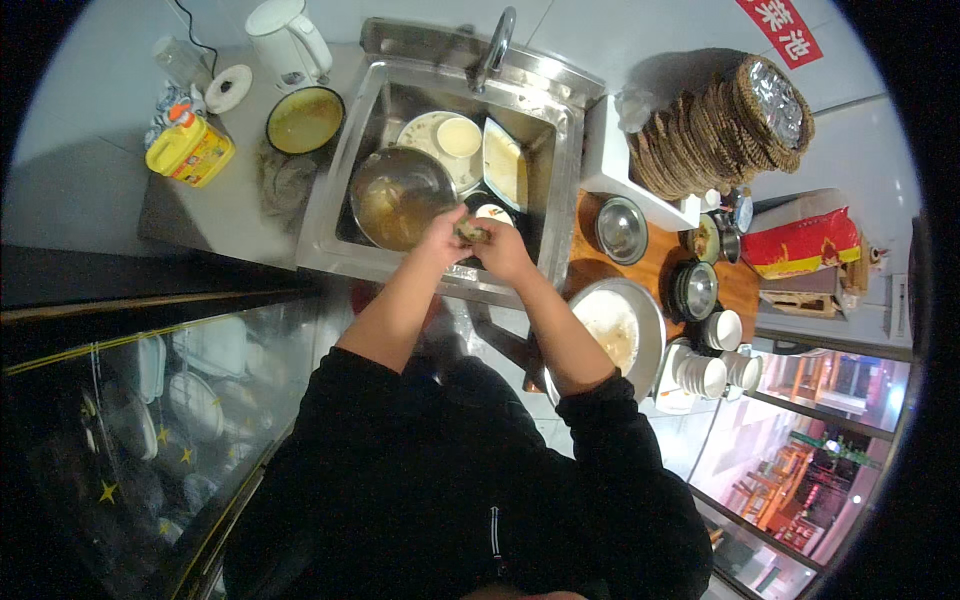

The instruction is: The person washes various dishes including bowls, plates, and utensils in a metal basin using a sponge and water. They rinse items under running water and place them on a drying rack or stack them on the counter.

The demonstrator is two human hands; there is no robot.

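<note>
Over the front part of a stainless steel sink (319, 217), my left hand (445, 238) and my right hand (504, 246) meet around a small greenish, crumpled thing (472, 231), perhaps a scrubbing pad or cloth. Left of them in the sink, a large metal bowl (405, 199) holds murky brownish liquid. Behind the hands lie a round plate (420, 133) with a small cream bowl (458, 137) on it, and a rectangular dish (504, 165) tilted against the right wall. A white dish (495, 214) is partly hidden by my right hand.
A faucet (495, 52) rises at the sink's back. Left stand a yellow-green bowl (305, 120), a yellow jug (191, 152) and a white kettle (289, 41). On the right are a large basin (651, 330), glass bowls (622, 230), stacked white bowls (701, 375) and a stack of woven mats (705, 142).
</note>
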